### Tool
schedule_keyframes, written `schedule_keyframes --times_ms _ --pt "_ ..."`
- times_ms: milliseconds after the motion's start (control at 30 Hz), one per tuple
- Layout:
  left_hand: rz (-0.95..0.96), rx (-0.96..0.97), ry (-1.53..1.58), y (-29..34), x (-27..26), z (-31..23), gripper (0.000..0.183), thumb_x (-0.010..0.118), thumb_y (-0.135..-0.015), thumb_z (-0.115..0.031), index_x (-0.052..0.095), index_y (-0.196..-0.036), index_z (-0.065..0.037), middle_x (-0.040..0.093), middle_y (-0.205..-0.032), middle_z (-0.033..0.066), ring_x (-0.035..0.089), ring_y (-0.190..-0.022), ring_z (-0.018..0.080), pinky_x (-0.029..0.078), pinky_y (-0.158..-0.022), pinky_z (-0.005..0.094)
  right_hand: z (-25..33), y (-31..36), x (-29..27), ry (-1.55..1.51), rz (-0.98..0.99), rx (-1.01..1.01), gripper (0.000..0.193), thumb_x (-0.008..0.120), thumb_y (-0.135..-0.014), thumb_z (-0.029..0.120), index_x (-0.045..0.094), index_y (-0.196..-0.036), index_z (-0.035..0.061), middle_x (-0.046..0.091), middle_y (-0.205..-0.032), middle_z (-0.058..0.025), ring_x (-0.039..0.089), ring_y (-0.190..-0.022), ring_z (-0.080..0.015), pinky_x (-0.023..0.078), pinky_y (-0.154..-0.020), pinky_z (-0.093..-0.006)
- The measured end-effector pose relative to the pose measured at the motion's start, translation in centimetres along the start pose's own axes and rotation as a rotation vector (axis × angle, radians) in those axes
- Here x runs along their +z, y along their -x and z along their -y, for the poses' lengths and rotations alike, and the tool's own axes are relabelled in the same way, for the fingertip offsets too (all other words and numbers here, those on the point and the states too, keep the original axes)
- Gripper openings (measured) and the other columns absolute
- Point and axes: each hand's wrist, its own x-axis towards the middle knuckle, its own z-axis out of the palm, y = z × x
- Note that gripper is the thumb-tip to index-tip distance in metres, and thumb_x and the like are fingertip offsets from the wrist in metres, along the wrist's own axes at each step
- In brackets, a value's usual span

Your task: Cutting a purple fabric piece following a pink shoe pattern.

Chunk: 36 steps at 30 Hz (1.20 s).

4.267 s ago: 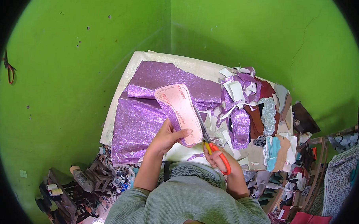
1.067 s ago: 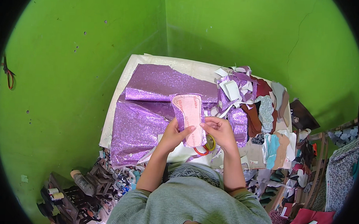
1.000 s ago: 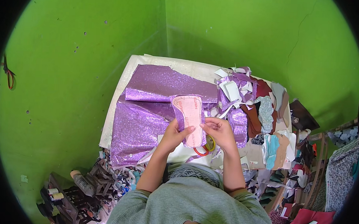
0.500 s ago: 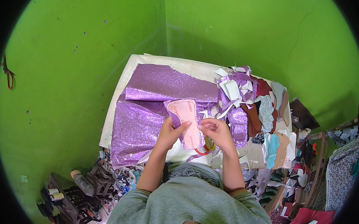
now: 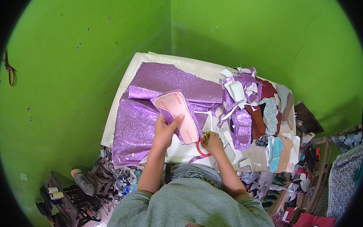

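Note:
My left hand [image 5: 165, 129] is closed on a pale pink insole-shaped piece [image 5: 176, 112], its thumb lying on the top face. Purple glitter fabric backs that piece and shows as a margin round it; a dark line runs along its edge. To the right, and lower, my right hand [image 5: 213, 143] has its fingers curled on the handles of a pair of scissors [image 5: 201, 149], one loop red and the other yellow-green. The blades cannot be made out. Beyond my left hand lies a large folded sheet of purple glitter fabric [image 5: 170, 82].
The pale-topped table [image 5: 124, 77] stands against green walls [image 5: 104, 42]. Purple and white offcuts [image 5: 235, 90] are heaped at the right, beside brown, silver and turquoise cut pieces [image 5: 273, 150]. Another pair of scissors [image 5: 11, 74] hangs on the left wall. Scraps cover the floor.
My right hand has left the pink piece and moved down to the scissors, closing on their handles. My left hand has shifted slightly left, tilting the piece.

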Motion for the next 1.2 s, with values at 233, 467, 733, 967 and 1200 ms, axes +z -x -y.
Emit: schedule_keyframes --times_ms 233,467,733,967,1200 --pt "-0.002 0.027 0.041 0.1 0.0 -0.5 0.029 0.062 -0.076 -0.003 0.048 -0.101 0.0 0.059 -0.09 0.0091 0.058 -0.077 0.0145 0.049 -0.064 0.0276 0.5 0.0 0.9 0.007 -0.029 -0.034 0.054 0.062 -0.067 0.027 0.041 -0.105 -0.0047 0.049 -0.102 -0.0243 0.055 -0.085 -0.0364 0.046 -0.075 -0.04" --pt "0.015 0.012 0.167 0.2 -0.3 -1.3 0.029 0.061 -0.076 -0.002 0.048 -0.102 -0.001 0.059 -0.089 0.0087 0.059 -0.075 0.0142 0.049 -0.062 0.0269 -1.2 -0.5 -1.3 -0.795 0.16 -0.022 0.033 0.059 -0.069 0.015 0.055 -0.099 0.0021 0.059 -0.081 -0.0105 0.058 -0.071 -0.0192 0.045 -0.064 -0.0283" --pt "-0.034 0.042 0.183 0.6 -0.3 -2.3 0.029 0.061 -0.076 -0.002 0.048 -0.101 -0.001 0.058 -0.09 0.0089 0.058 -0.076 0.0142 0.049 -0.064 0.0263 0.7 4.1 -7.7 -1.458 0.502 -0.275 0.028 0.053 -0.074 0.008 0.042 -0.1 0.0057 0.039 -0.067 0.0013 0.04 -0.054 -0.0093 0.034 -0.05 -0.021" --pt "-0.088 0.165 0.07 0.8 -1.0 -3.0 0.028 0.062 -0.075 -0.002 0.049 -0.1 0.0 0.059 -0.09 0.0093 0.058 -0.078 0.0138 0.048 -0.066 0.026 2.0 6.7 -9.6 -1.033 0.612 -0.211 0.038 0.046 -0.075 0.037 0.041 -0.096 0.0059 0.032 -0.071 0.0015 0.03 -0.061 -0.0069 0.027 -0.055 -0.0184" --pt "-0.076 0.169 0.029 1.0 -1.4 -3.1 0.024 0.063 -0.074 -0.002 0.052 -0.096 0.0 0.06 -0.088 0.0081 0.057 -0.077 0.013 0.047 -0.067 0.0252 1.8 6.8 -7.5 -0.804 0.576 -0.541 0.034 0.046 -0.071 0.029 0.042 -0.095 0.0045 0.033 -0.071 0.0008 0.031 -0.062 -0.0071 0.027 -0.054 -0.0173"
